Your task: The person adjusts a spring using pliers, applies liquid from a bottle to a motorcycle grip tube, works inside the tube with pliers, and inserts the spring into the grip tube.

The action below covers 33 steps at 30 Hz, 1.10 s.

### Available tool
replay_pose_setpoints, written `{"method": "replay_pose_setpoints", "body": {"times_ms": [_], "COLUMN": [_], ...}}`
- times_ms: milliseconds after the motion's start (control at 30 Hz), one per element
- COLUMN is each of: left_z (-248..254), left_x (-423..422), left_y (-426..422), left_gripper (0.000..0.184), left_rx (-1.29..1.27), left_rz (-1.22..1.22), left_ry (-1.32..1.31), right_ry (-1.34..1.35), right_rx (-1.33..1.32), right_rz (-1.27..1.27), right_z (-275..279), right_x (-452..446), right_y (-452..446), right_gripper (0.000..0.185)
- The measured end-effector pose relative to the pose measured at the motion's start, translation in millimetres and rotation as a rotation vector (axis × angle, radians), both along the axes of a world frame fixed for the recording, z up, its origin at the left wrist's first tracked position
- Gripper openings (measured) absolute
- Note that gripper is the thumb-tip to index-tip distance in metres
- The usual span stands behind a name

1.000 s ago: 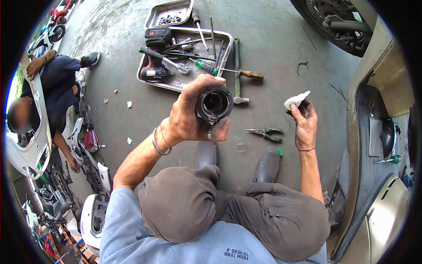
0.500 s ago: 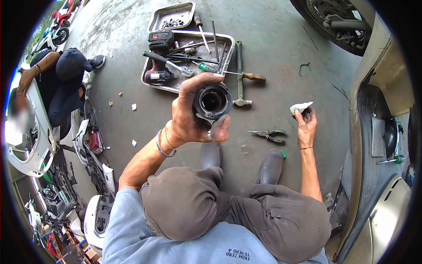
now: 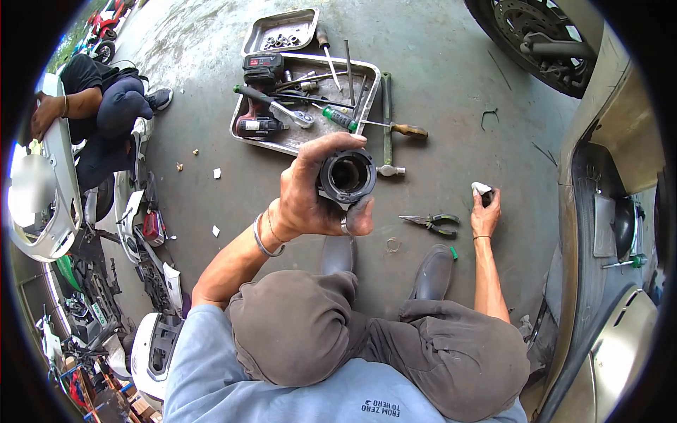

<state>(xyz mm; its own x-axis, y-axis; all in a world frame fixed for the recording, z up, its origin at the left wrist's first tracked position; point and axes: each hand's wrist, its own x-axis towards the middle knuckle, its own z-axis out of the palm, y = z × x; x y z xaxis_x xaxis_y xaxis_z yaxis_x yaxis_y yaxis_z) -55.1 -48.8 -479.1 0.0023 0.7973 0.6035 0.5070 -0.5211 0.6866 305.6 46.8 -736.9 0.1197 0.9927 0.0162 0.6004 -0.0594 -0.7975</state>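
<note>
So the left hand (image 3: 310, 187) is up around the middle of the frame, fingers spread pretty wide but wrapped snugly around a black hollow cylindrical part (image 3: 348, 176), with its open end facing the camera. The right hand (image 3: 486, 215), right of center, has its fingertips pinched in on a crumpled white wipe (image 3: 481, 188); can't tell if it's cloth or paper.

Up top there's a metal tray (image 3: 305, 145) loaded with a red-and-black cordless power tool (image 3: 259, 127), a ratchet (image 3: 291, 115) and a green-handled screwdriver (image 3: 340, 118), plus some other bits. The power tool's battery (image 3: 263, 69) has a label, but it's too small to make out. A smaller tray (image 3: 281, 32) of little metal parts sits just above it. Right beside the big tray is a hammer (image 3: 387, 144), head toward the bottom, and a brown-handled screwdriver (image 3: 409, 131) lies across its handle.

Needle-nose pliers (image 3: 436, 222) are on the floor (image 3: 458, 162) between the two hands, jaws pointing left. Only writing that reads clearly is on the light blue shirt (image 3: 282, 391) at the bottom: "FROM ZERO TO HERO", upside down. Another person (image 3: 116, 106) is crouched upper left, one hand on a white panel (image 3: 60, 169).
</note>
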Motion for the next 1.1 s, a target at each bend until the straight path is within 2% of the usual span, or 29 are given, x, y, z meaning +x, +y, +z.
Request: {"method": "replay_pose_setpoints", "body": {"times_ms": [67,333,667,733,800,967,1100], "left_z": [-5,1,0,0,-4,2,5], "left_x": [0,8,14,15,24,26,26], "left_y": [-1,9,8,8,8,9,8], "left_gripper": [0.066,0.062,0.061,0.066,0.071,0.058,0.051], "left_rx": [-0.006,0.088,-0.069,-0.185,-0.241,-0.308,-0.356], "left_rz": [-0.014,0.051,0.071,0.092,0.065,-0.123,-0.136], "left_ry": [-0.074,0.069,-0.034,-0.073,-0.288,-0.372,-0.365], "right_ry": [-0.009,-0.032,-0.089,-0.057,-0.055,-0.104,0.051], "right_rx": [0.003,-0.046,-0.008,-0.052,-0.051,0.023,-0.009], "right_rz": [0.018,0.022,0.073,0.06,0.044,-0.051,-0.122], "right_z": [1,13,7,7,7,14,24], "right_x": [0,-2,0,0,0,0,-6], "right_y": [0,2,1,1,0,-19,-47], "right_gripper": [0.027,0.028,0.031,0.038,0.047,0.069,0.069]}}
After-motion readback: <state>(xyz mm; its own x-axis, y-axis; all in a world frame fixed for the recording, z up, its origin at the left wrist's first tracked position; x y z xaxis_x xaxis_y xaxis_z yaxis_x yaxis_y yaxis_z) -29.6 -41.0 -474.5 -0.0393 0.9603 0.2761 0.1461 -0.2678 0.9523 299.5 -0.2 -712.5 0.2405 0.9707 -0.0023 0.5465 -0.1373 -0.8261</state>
